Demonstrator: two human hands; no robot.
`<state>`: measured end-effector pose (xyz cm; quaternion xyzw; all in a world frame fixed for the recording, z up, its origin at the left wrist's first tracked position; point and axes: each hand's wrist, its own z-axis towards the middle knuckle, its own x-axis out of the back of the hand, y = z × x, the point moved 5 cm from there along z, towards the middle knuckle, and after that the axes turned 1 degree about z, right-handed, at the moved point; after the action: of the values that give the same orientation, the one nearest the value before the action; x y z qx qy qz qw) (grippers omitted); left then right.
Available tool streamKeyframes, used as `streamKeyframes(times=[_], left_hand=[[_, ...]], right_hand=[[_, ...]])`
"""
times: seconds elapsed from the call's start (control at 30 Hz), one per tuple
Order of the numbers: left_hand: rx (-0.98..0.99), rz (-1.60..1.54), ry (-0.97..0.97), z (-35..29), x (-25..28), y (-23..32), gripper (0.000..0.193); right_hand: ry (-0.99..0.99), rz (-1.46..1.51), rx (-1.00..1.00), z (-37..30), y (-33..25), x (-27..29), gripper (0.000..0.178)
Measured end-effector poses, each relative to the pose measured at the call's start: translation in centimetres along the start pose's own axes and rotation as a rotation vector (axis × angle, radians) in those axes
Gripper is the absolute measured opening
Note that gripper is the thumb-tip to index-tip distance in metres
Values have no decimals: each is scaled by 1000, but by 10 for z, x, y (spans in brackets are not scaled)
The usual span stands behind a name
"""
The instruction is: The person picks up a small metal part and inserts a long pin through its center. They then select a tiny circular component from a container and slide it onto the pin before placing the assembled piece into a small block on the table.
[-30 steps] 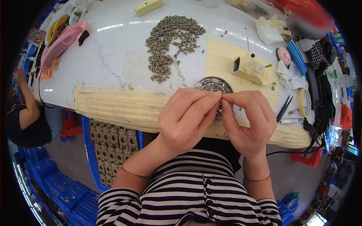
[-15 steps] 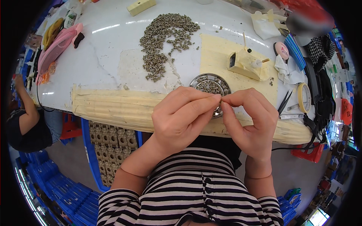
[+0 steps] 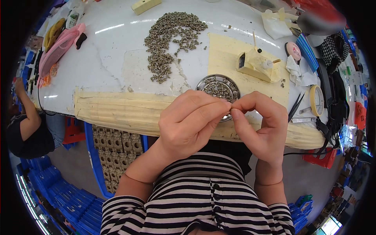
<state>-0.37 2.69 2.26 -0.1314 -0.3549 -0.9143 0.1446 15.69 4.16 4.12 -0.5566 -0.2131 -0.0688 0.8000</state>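
Observation:
My left hand (image 3: 192, 121) and my right hand (image 3: 263, 123) meet at their fingertips over the near rim of a round metal dish (image 3: 199, 83). Both are closed in a pinch, thumb against forefinger. Whatever sits between the fingertips is too small and covered to make out. Inside the dish lie many small metal parts (image 3: 220, 88), partly hidden behind my fingers. Farther off on the white table, a large curved pile of similar small metal parts (image 3: 159, 43) is spread out.
A taped block with sticks (image 3: 258, 66) stands on yellow paper at right. Beyond it lie tweezers (image 3: 296, 106) and a tape roll (image 3: 316, 101). A pink basket (image 3: 62, 51) is at far left. Below the padded table edge (image 3: 117, 111), a blue crate (image 3: 94, 156) holds metal blocks. Another person sits left.
My pinched hands have shifted very slightly to the right, still together at the fingertips. The view has tilted a little. The dish and the pile look the same.

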Motion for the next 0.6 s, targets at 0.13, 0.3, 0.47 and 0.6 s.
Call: streamKeyframes(times=[0.13,0.3,0.47,0.6], left_hand=[[1,-16,3,0,1,0,23],[5,-36,-6,0,2,0,22],[78,-106,-16,1,4,-2,20],[124,-210,-34,0,8,-6,18]], right_hand=[[-8,48,-9,0,3,-2,6],[-17,122,-22,1,3,-2,5],[-39,211,-64,1,5,-3,5],[-60,438,-207,-3,11,-9,6]])
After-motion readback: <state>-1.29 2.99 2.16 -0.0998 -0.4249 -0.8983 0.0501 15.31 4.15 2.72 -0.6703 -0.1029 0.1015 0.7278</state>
